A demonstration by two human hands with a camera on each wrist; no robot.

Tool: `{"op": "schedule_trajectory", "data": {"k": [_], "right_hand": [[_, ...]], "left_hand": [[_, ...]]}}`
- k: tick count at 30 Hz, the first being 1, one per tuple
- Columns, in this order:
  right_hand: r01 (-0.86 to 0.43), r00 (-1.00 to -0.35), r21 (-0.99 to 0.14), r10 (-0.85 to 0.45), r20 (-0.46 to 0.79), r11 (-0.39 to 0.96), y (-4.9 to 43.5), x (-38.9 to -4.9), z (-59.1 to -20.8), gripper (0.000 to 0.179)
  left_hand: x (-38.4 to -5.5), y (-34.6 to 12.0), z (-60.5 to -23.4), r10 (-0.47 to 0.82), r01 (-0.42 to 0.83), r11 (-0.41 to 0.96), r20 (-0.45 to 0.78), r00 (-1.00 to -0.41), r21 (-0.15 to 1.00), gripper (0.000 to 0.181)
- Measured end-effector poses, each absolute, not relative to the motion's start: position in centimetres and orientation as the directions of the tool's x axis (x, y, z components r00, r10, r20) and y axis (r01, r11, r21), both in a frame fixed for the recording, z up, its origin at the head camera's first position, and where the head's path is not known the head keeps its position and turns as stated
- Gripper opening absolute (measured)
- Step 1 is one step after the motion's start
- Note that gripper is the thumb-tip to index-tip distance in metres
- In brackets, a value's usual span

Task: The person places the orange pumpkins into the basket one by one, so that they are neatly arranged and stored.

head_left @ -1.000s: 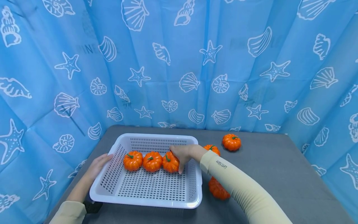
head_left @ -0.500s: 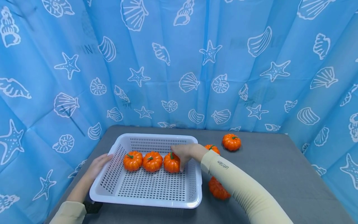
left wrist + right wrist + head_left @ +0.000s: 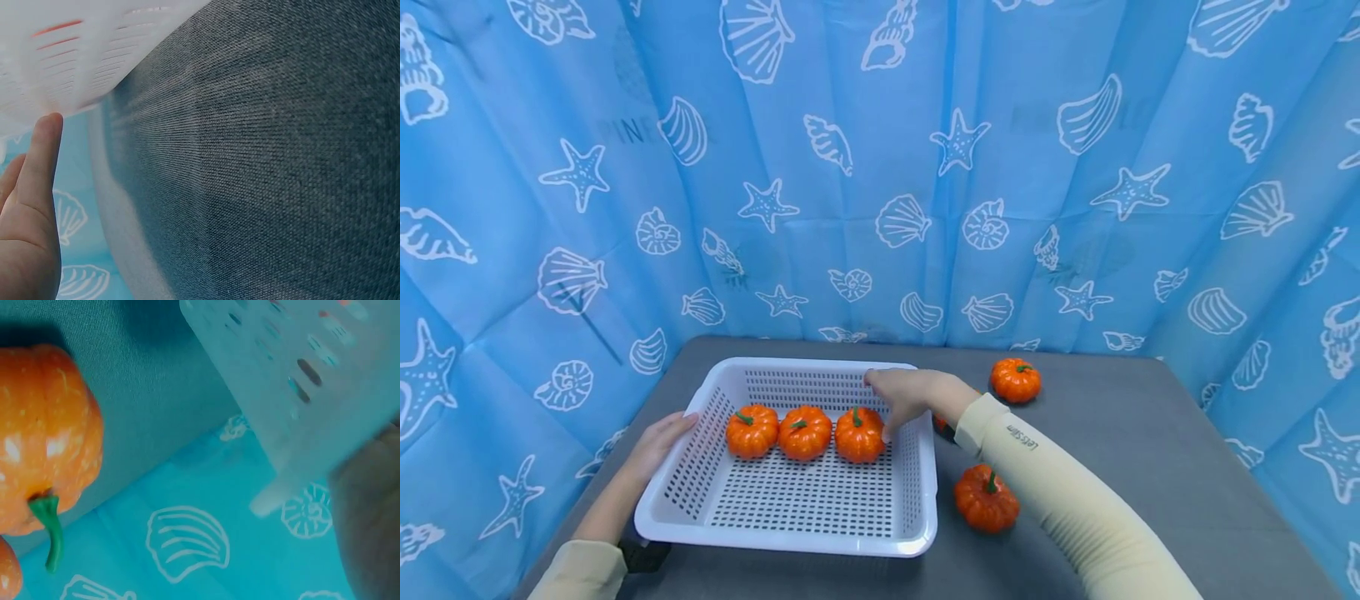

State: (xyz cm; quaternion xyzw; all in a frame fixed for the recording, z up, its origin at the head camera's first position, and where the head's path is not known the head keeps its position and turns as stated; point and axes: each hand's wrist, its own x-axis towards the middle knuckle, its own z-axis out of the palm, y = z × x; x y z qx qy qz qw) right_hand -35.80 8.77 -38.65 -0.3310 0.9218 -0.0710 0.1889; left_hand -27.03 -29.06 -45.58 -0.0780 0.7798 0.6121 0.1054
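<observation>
A white perforated basket [image 3: 797,537] holds a row of three orange toy pumpkins: the left one [image 3: 752,432], the middle one [image 3: 805,435] and the right one [image 3: 860,436]. Above the basket's right part is my right hand [image 3: 906,395], empty, thumb and fingers apart. Its thumb is close beside the right pumpkin; whether they touch I cannot tell. My left hand [image 3: 660,442] rests its straight fingers against the basket's left side. In the left wrist view, a fingertip of the left hand [image 3: 34,194] meets the basket wall [image 3: 69,81] from outside.
On the grey table [image 3: 1120,450], right of the basket, lie a far pumpkin [image 3: 1016,381] and a near pumpkin [image 3: 987,498]. Another pumpkin [image 3: 942,426] is mostly hidden by my right forearm. A blue shell-patterned curtain [image 3: 850,208] hangs around the table.
My right hand has let go of the right pumpkin and risen slightly away from it. That pumpkin now stands in the row with its stem up. The left hand stays at the basket.
</observation>
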Motion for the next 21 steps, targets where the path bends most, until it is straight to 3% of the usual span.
{"op": "schedule_trajectory", "data": {"k": [6,13,21], "right_hand": [[-0.625,-0.717,-0.304,-0.683,-0.142,0.719,10.3,-36.2,-37.2,0.076],[-0.620,-0.734,-0.361,-0.677,-0.046,0.697,12.3,-37.1,-36.3,0.068],[-0.518,-0.835,-0.399,-0.548,0.047,0.756,17.5,-39.1,-36.3,0.058]], "left_hand": [[-27.1,-29.1,-45.7,-0.002,-0.261,0.230,-0.268,-0.963,0.937,0.067],[-27.1,-29.2,-45.7,-0.001,-0.257,0.226,-0.264,-0.965,0.940,0.066],[-27.0,-29.1,-45.7,0.001,-0.259,0.228,-0.266,-0.964,0.939,0.066]]}}
